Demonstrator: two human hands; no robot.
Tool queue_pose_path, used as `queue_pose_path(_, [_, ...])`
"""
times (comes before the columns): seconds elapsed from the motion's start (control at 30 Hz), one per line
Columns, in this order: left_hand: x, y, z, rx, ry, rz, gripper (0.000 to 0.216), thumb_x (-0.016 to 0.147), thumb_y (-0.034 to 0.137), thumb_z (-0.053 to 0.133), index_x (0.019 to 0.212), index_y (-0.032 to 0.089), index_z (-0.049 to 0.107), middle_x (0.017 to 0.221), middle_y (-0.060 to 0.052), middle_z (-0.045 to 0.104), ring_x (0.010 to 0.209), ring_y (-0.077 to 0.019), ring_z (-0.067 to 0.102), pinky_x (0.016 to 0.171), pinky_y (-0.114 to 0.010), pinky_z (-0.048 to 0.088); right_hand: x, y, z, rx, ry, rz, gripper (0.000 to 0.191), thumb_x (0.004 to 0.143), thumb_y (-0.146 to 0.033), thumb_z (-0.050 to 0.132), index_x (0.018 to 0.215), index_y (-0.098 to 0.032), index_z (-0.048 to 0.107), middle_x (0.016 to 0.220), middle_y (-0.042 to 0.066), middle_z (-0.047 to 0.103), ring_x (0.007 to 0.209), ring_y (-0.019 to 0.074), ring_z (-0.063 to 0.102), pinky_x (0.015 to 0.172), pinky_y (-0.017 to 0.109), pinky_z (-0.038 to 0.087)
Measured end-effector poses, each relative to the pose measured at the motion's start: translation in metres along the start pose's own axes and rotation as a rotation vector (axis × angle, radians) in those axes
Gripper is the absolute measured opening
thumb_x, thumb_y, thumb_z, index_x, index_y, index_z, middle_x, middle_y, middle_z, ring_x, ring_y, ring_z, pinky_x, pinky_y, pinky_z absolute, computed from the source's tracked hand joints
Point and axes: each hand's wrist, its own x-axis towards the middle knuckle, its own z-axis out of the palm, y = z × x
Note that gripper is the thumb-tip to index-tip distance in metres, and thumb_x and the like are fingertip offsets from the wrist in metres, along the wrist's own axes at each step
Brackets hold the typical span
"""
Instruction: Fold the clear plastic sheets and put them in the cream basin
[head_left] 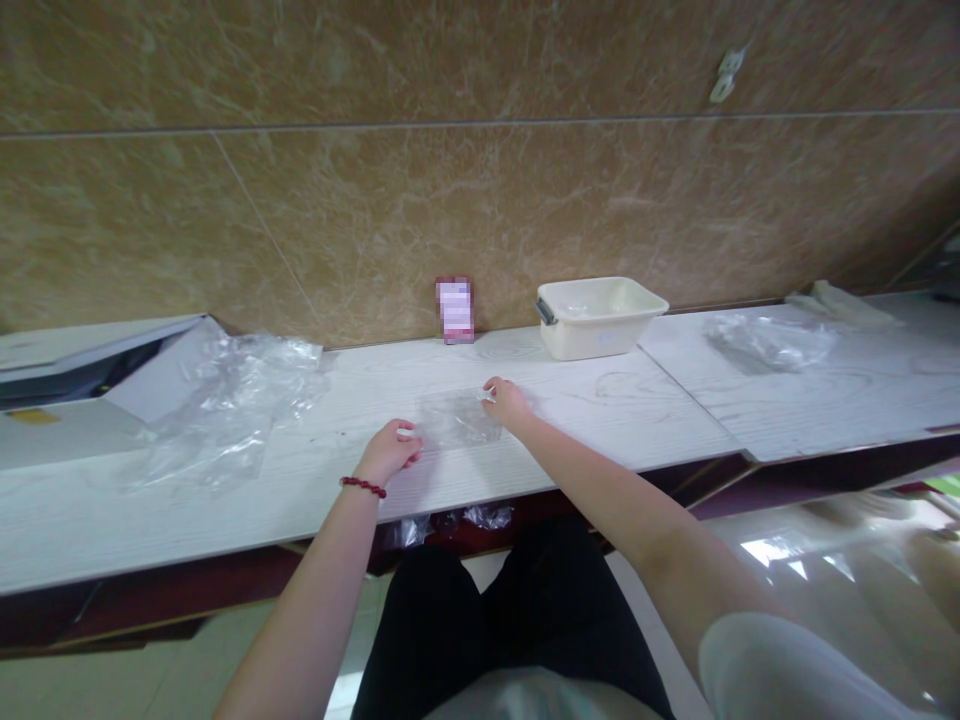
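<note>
A small clear plastic bag lies flat on the white wood-grain table in front of me. My left hand, with a red bead bracelet at the wrist, pinches the bag's near left corner. At the bag's far right corner, my right hand pinches the plastic with its fingertips. Both hands rest on the tabletop with the bag stretched between them.
A cream plastic tub stands by the brown marble wall, a small blurred card left of it. Loose clear plastic bags lie at the left, more plastic at the right. A grey box sits far left.
</note>
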Motion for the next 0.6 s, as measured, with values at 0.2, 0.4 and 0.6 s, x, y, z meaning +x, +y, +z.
queue_pose_path(0.2, [0.005, -0.002, 0.000, 0.000, -0.035, -0.014, 0.040, 0.061, 0.019, 0.056, 0.099, 0.015, 0.045, 0.051, 0.002, 0.055, 0.044, -0.0103, 0.053, 0.045, -0.020, 0.041, -0.004, 0.002, -0.005, -0.040, -0.028, 0.017, 0.028, 0.068, -0.024, 0.055, 0.095, -0.019, 0.051, 0.087, 0.005, 0.055, 0.079, 0.0131, 0.052, 0.070, 0.023, 0.038])
queue_pose_path(0.4, [0.011, -0.005, -0.004, 0.214, -0.004, 0.031, 0.035, 0.065, 0.024, 0.052, 0.098, 0.017, 0.046, 0.058, 0.001, 0.057, 0.045, -0.0095, 0.052, 0.045, -0.019, 0.040, -0.008, 0.003, -0.011, -0.065, -0.057, 0.016, 0.028, 0.068, -0.020, 0.053, 0.096, -0.018, 0.052, 0.089, 0.005, 0.055, 0.080, 0.0124, 0.052, 0.073, 0.022, 0.038])
queue_pose_path(0.6, [0.021, 0.002, 0.005, 0.333, 0.128, 0.132, 0.037, 0.069, 0.033, 0.049, 0.103, 0.016, 0.045, 0.086, -0.006, 0.061, 0.061, -0.0109, 0.057, 0.054, -0.020, 0.041, -0.010, 0.004, -0.013, -0.053, -0.057, 0.030, 0.032, 0.066, -0.014, 0.053, 0.098, -0.018, 0.052, 0.088, 0.005, 0.056, 0.079, 0.0121, 0.053, 0.072, 0.021, 0.038])
